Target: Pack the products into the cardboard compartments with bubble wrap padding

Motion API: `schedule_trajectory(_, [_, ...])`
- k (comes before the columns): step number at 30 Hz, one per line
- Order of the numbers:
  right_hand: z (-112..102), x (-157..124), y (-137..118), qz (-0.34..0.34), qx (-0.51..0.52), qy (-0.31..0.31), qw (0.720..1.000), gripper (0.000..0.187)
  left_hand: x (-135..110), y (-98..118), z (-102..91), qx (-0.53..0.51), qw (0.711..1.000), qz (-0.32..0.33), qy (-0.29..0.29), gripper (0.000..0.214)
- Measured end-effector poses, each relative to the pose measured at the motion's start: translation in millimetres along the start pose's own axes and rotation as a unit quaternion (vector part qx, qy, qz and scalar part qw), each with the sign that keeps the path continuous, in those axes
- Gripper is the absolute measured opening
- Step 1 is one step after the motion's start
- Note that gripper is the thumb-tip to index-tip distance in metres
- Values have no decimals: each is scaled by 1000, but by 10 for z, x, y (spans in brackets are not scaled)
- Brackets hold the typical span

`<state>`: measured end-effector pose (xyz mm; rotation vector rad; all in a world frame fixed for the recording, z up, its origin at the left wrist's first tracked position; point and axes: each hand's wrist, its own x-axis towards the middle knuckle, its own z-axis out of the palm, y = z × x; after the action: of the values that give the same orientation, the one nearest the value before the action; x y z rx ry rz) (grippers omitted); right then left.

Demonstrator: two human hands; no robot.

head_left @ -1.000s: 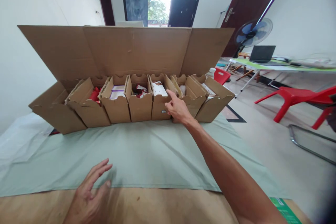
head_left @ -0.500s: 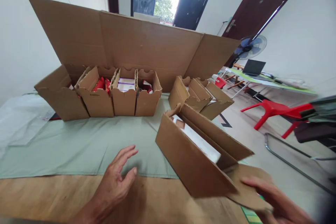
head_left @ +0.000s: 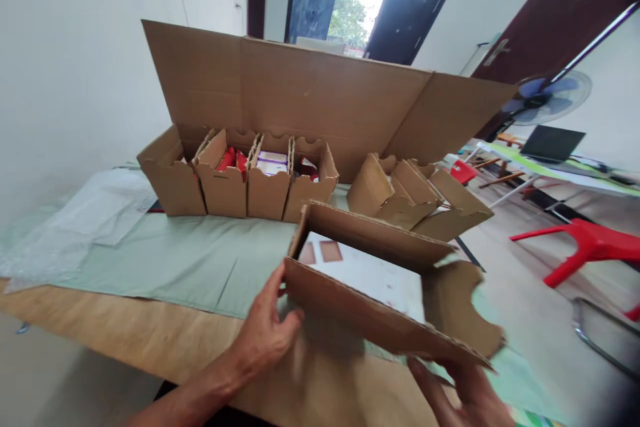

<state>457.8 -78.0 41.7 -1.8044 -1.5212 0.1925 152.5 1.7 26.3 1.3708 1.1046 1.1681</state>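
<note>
I hold a narrow open cardboard box (head_left: pixel 360 317) low over the table's near edge. My left hand (head_left: pixel 265 333) grips its left end, thumb against the front wall. My right hand (head_left: pixel 465 390) supports it from below at the right end, under a scalloped flap (head_left: pixel 463 310). A white item with two brown patches (head_left: pixel 365 273) lies inside. Behind stands the big carton (head_left: pixel 300 90) with its lid up. A gap shows in its row of small boxes, between the left group (head_left: pixel 235 177) and the right group (head_left: pixel 417 197).
A pale green cloth (head_left: pixel 165 257) covers the wooden table (head_left: pixel 125 327). Clear plastic sheeting (head_left: pixel 85 210) lies at the left. To the right are a red chair (head_left: pixel 585 247), a fan (head_left: pixel 547 97) and a laptop (head_left: pixel 550 143) on a green-topped table.
The narrow box has come out of the row toward me and turned open-side up. My left hand rose from the table and took its left end; my right hand shifted under it.
</note>
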Motion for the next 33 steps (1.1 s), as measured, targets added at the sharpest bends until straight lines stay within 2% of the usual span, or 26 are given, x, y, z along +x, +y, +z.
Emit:
schedule_trajectory(1, [122,127,-207,-28,13,-34,999,35,9,-10,-164,-5,999,-4,35,70])
schedule_trajectory(4, [593,513,-738,-101,88,-77,988,33,114,-16,-671,4,992,-2,122,60])
schedule_trajectory(6, [940,752,-964,-115,138,-111,978,38,244,-12,-943,24,987,9,156,60])
schedule_trajectory(8, [1253,946,-1087,-108,190,-138,966,45,392,-27,-1114,45,981,33,185,71])
schedule_trajectory(11, [1593,1104,-1126,-89,259,-150,950,55,568,-117,-1183,63,970,63,227,90])
schedule_trajectory(13, [1733,1126,-1082,-62,283,-157,944,59,615,-209,-1155,64,969,69,229,94])
schedule_trajectory(16, [1857,1105,-964,-14,279,-180,943,59,564,-321,-1125,72,973,70,206,95])
schedule_trajectory(19, [1914,1090,-861,16,245,-193,950,60,399,-343,-1278,162,963,59,206,84])
schedule_trajectory(21, [1921,1095,-821,35,215,-190,957,62,273,-320,-1546,274,934,38,225,68])
schedule_trajectory(23, [1914,1104,-796,50,188,-177,965,63,179,-284,-1940,362,896,8,258,52])
schedule_trajectory(27, [1906,1100,-778,57,175,-142,973,58,148,-194,-2866,421,840,-49,339,40])
schedule_trajectory(29, [1912,1087,-784,58,182,-140,972,56,203,-156,-3258,442,813,-81,371,38])
schedule_trajectory(31, [1918,1080,-792,56,182,-151,970,57,290,-139,-3550,452,796,-111,388,36])
schedule_trajectory(33, [1923,1083,-791,49,171,-164,970,57,396,-149,-3746,450,789,-140,394,38])
